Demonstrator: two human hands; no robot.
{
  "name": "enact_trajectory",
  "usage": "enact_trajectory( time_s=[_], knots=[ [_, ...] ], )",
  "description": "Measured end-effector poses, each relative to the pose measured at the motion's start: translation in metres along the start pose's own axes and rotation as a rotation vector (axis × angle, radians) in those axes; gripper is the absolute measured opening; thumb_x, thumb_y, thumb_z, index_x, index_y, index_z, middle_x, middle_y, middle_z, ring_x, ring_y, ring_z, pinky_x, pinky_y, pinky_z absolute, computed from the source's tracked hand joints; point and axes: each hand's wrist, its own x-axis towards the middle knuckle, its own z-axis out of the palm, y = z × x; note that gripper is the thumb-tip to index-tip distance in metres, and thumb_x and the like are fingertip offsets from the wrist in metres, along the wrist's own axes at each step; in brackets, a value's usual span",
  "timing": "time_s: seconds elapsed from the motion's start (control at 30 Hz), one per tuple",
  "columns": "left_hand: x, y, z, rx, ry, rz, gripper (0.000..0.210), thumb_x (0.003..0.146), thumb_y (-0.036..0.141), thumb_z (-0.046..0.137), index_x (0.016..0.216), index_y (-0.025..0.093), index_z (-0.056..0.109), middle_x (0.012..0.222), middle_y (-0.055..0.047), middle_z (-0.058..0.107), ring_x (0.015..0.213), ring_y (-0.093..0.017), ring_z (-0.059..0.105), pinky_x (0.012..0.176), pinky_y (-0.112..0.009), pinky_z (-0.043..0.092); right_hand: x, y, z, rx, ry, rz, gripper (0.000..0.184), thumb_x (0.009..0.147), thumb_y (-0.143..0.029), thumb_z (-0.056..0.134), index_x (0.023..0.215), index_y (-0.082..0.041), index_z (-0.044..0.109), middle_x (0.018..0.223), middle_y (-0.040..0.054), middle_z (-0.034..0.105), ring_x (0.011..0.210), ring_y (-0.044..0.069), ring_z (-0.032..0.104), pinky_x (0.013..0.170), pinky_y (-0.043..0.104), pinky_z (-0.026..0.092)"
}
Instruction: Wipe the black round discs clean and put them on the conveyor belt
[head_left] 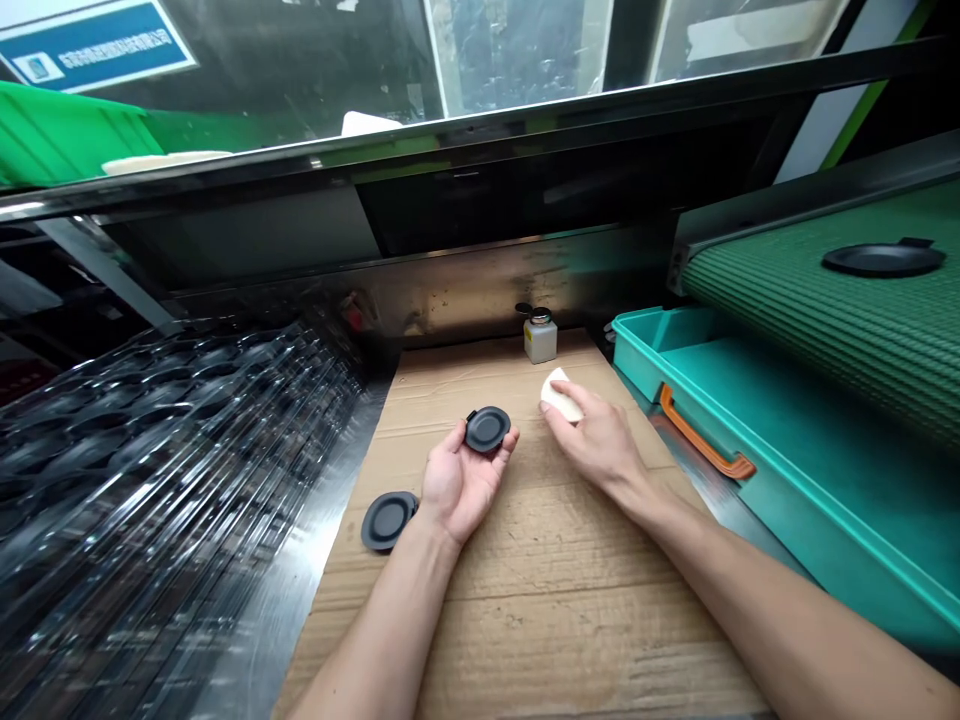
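My left hand [466, 482], palm up, holds a round black lid [487, 428] with a small tab by its rim between thumb and fingers. To the right, my right hand [596, 435] pinches a white pad [562, 396] above the cardboard. A second black lid [389, 521] of the same look lies on the cardboard sheet [540, 600], beside my left wrist. Beyond both hands stands a small whitish bottle [540, 338] with a metal top, its cap flipped up.
Stacked clear plastic trays [172, 470] with round pockets fill the left. On the right sits a teal bin [780, 480] with an orange handle [705, 440], under a green conveyor belt [840, 300] carrying another black lid [885, 259]. A metal shelf edge [465, 130] crosses behind, with a green crate [67, 130].
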Motion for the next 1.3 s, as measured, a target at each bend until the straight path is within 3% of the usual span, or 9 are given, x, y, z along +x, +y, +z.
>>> enact_trajectory(
  time_s=[0.2, 0.37, 0.5, 0.67, 0.8, 0.93, 1.03, 1.13, 1.3],
  knots=[
    [-0.01, 0.013, 0.003, -0.117, -0.186, -0.064, 0.028, 0.094, 0.029, 0.042, 0.11, 0.015, 0.06, 0.11, -0.013, 0.057, 0.098, -0.024, 0.062, 0.071, -0.025, 0.057, -0.007, -0.003, 0.0, -0.023, -0.065, -0.015, 0.036, 0.087, -0.043, 0.057, 0.116, -0.024, 0.065, 0.093, 0.0041, 0.07, 0.078, 0.02, 0.065, 0.07, 0.028, 0.046],
    [-0.01, 0.016, 0.0, -0.189, -0.152, -0.102, 0.031, 0.094, 0.032, 0.042, 0.1, 0.006, 0.059, 0.107, -0.019, 0.054, 0.104, -0.026, 0.059, 0.069, -0.019, 0.057, -0.014, -0.005, 0.006, -0.072, -0.319, -0.111, 0.036, 0.088, -0.046, 0.056, 0.12, -0.029, 0.062, 0.09, 0.0006, 0.071, 0.073, 0.018, 0.065, 0.071, 0.027, 0.046],
    [-0.01, 0.018, -0.001, -0.203, -0.136, -0.118, 0.034, 0.096, 0.034, 0.039, 0.099, 0.007, 0.058, 0.103, -0.019, 0.055, 0.102, -0.023, 0.061, 0.067, -0.018, 0.057, -0.017, -0.008, 0.006, -0.201, -0.448, -0.139, 0.053, 0.088, -0.059, 0.052, 0.13, -0.028, 0.054, 0.095, 0.0036, 0.07, 0.077, 0.022, 0.065, 0.073, 0.03, 0.046],
    [-0.009, 0.017, 0.0, -0.06, -0.1, -0.034, 0.029, 0.095, 0.034, 0.041, 0.105, 0.011, 0.057, 0.1, -0.016, 0.058, 0.092, -0.022, 0.065, 0.062, -0.022, 0.056, -0.009, -0.013, -0.007, -0.421, -0.294, -0.037, 0.052, 0.092, -0.065, 0.037, 0.122, -0.029, 0.059, 0.087, 0.0052, 0.068, 0.079, 0.026, 0.063, 0.063, 0.031, 0.04],
    [-0.021, 0.029, -0.001, 0.215, -0.056, 0.149, 0.015, 0.09, 0.02, 0.053, 0.103, 0.014, 0.055, 0.102, -0.012, 0.06, 0.083, -0.017, 0.066, 0.059, -0.019, 0.051, 0.002, -0.002, -0.019, -0.541, -0.073, 0.012, 0.041, 0.095, -0.054, 0.039, 0.111, -0.025, 0.064, 0.092, 0.007, 0.065, 0.086, 0.025, 0.061, 0.062, 0.03, 0.037],
    [-0.061, 0.068, -0.012, 0.686, 0.008, 0.411, 0.029, 0.079, 0.017, 0.069, 0.102, 0.019, 0.051, 0.089, -0.004, 0.063, 0.072, -0.012, 0.063, 0.053, -0.017, 0.044, 0.008, 0.019, -0.016, -0.609, -0.122, 0.097, 0.04, 0.094, -0.052, 0.041, 0.108, -0.021, 0.064, 0.1, 0.0106, 0.063, 0.095, 0.029, 0.058, 0.067, 0.033, 0.04],
    [-0.092, 0.104, -0.023, 1.035, 0.046, 0.344, 0.038, 0.077, 0.023, 0.073, 0.106, 0.023, 0.049, 0.08, 0.001, 0.062, 0.063, -0.01, 0.058, 0.053, -0.018, 0.042, 0.01, 0.03, -0.011, -0.569, -0.225, 0.174, 0.041, 0.094, -0.051, 0.041, 0.107, -0.019, 0.064, 0.103, 0.012, 0.062, 0.092, 0.029, 0.06, 0.072, 0.036, 0.042],
    [-0.107, 0.129, -0.033, 1.393, 0.062, 0.243, 0.037, 0.076, 0.03, 0.073, 0.109, 0.022, 0.057, 0.087, -0.001, 0.066, 0.071, -0.013, 0.06, 0.06, -0.022, 0.046, 0.01, 0.034, -0.01, -0.532, -0.245, 0.192, 0.042, 0.094, -0.05, 0.04, 0.104, -0.019, 0.065, 0.104, 0.0125, 0.062, 0.091, 0.028, 0.061, 0.076, 0.037, 0.043],
    [-0.096, 0.13, -0.042, 1.888, -0.081, 0.234, 0.024, 0.08, 0.034, 0.063, 0.097, 0.02, 0.072, 0.103, -0.007, 0.068, 0.095, -0.021, 0.062, 0.086, -0.031, 0.047, 0.009, 0.036, -0.014, -0.48, -0.246, 0.174, 0.043, 0.094, -0.049, 0.038, 0.096, -0.019, 0.069, 0.101, 0.0125, 0.063, 0.088, 0.028, 0.062, 0.074, 0.038, 0.043]
  ],
)
